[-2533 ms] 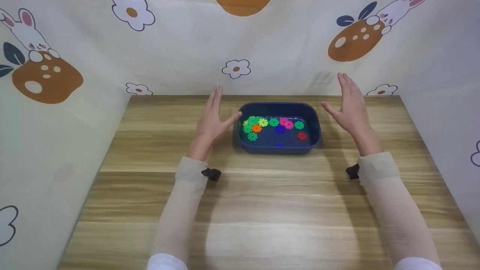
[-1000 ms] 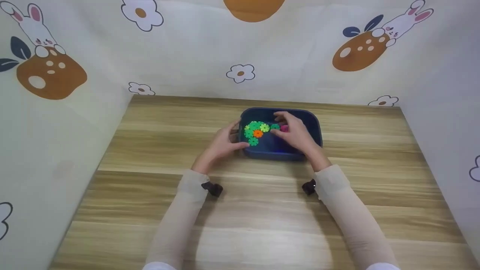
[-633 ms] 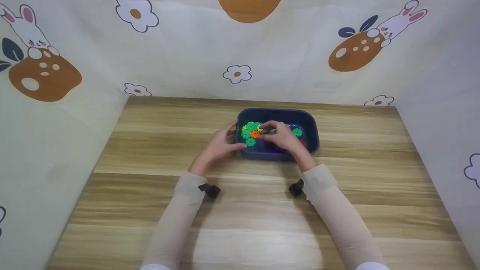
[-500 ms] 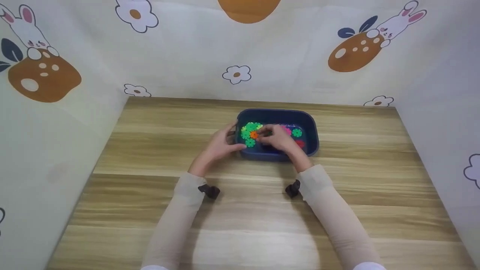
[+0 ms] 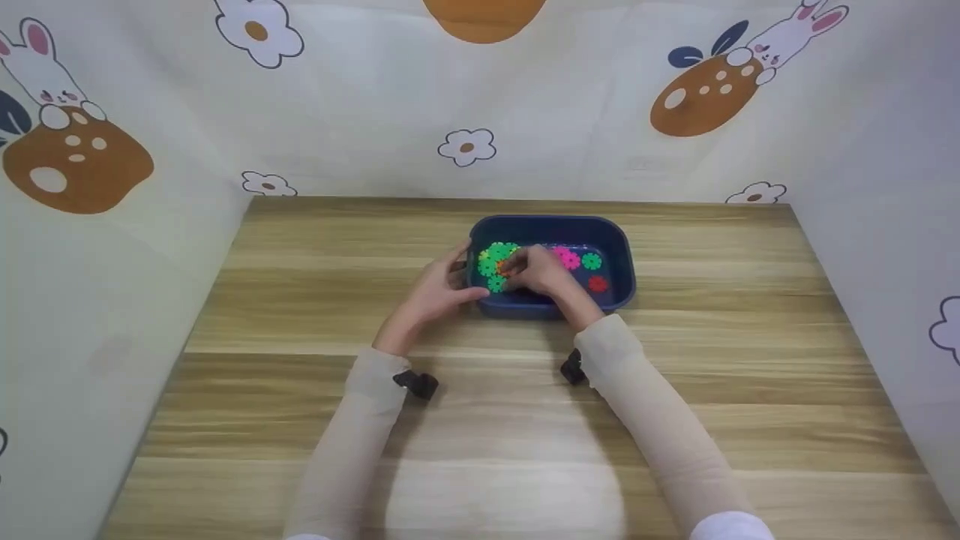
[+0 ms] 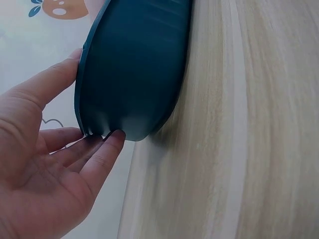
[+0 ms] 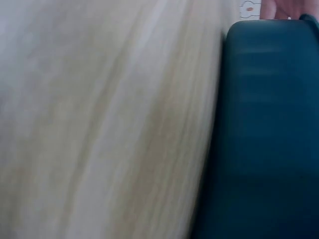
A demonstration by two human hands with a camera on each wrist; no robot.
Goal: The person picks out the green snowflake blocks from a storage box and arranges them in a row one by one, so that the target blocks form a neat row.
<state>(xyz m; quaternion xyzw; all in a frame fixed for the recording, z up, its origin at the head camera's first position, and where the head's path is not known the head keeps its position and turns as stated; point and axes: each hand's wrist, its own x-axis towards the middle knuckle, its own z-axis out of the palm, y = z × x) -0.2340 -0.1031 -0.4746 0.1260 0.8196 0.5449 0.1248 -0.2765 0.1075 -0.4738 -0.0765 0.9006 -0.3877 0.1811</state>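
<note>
A dark blue plastic bin (image 5: 536,309) stands on the table with several small notched, snowflake-like plastic discs inside. My left hand (image 5: 435,289) grips its left end, thumb at the near corner; the left wrist view shows the fingers against the bin's wall (image 6: 134,69). Inside the bin, my right hand (image 5: 540,271) reaches in with bent fingers. Its fingertips partly cover an orange disc (image 5: 501,267); whether they pinch it is unclear. Green discs (image 5: 489,267) cluster beside them. Behind the hand lie pink discs (image 5: 568,259), one green disc (image 5: 592,261) and a red disc (image 5: 598,284).
Wood-grain table (image 5: 337,420) surrounds the bin. A pale cloth wall (image 5: 360,120) with rabbit and flower prints closes off the back and sides. Each wrist carries a small black camera (image 5: 420,385).
Both hands have come in from beside the bin; the left took hold of its left end. Within the bin, my right hand has moved left, from the pink discs to the orange one.
</note>
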